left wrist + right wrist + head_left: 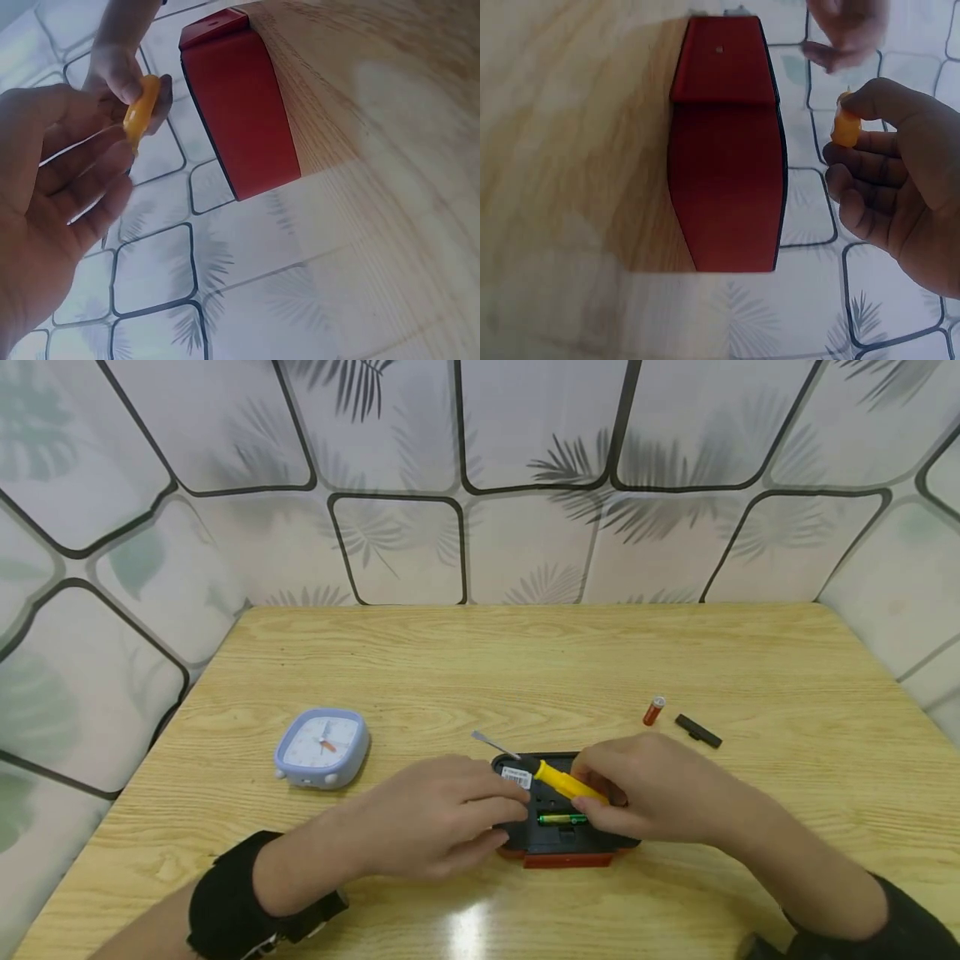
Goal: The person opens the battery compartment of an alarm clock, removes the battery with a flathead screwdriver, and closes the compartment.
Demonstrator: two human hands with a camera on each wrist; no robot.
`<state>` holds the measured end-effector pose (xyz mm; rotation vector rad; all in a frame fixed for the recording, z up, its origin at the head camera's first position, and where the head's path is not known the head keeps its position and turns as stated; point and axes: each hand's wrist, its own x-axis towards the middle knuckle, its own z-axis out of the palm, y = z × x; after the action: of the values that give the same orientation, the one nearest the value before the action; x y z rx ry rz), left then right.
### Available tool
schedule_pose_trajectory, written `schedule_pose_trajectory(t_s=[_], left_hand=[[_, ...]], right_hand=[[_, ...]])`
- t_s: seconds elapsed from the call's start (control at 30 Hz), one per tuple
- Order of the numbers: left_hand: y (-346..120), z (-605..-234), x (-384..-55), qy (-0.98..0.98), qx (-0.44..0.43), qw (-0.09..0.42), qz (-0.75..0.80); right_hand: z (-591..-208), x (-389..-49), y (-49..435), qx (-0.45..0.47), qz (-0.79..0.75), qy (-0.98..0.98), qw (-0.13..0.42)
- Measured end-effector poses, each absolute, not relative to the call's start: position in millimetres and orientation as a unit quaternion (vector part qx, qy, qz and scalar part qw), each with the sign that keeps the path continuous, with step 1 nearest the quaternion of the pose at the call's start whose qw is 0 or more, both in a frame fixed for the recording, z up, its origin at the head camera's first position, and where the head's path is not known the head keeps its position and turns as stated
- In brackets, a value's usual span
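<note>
A red and black device lies back side up on the table, its label and a green battery in its recess in view. My right hand pinches the yellow handle of a screwdriver over the device. The metal shaft slants out to the upper left. My left hand is at the device's left end with loosely bent fingers and holds nothing. In the left wrist view, its fingers overlap the screwdriver's lower end; I cannot tell whether they touch it. The device's red side faces the right wrist camera.
A light blue alarm clock stands on the left of the wooden table. Behind the device to the right lie a red battery and a small black cover. A patterned wall covering borders the table's far edge.
</note>
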<state>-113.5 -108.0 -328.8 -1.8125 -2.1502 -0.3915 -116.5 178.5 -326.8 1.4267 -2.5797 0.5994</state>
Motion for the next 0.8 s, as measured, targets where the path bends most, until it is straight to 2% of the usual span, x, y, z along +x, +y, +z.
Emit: schedule_pose_trajectory(t_s=[0.1,0.17,0.37,0.6,0.8], left_hand=[[-106.1,-328.0,-113.1,-0.725,-0.632,0.216,-0.167],[-104.8,-327.4,-112.6,-0.718,-0.629,0.238,-0.177],[-102.0,-326.9,-110.6,-0.708,-0.628,0.275,-0.171],[-100.0,-325.8,-106.7,-0.684,-0.635,0.327,-0.145],[-100.6,-326.3,-104.3,-0.664,-0.652,0.353,-0.095]], right_hand=[[-328.5,-111.5,172.1,0.492,0.217,-0.839,0.079],[-329.4,-108.7,168.4,0.499,0.221,-0.834,0.086],[-333.5,-102.0,159.9,0.509,0.227,-0.823,0.115],[-338.7,-87.3,143.6,0.524,0.240,-0.797,0.182],[-338.7,-75.7,136.3,0.524,0.256,-0.790,0.191]])
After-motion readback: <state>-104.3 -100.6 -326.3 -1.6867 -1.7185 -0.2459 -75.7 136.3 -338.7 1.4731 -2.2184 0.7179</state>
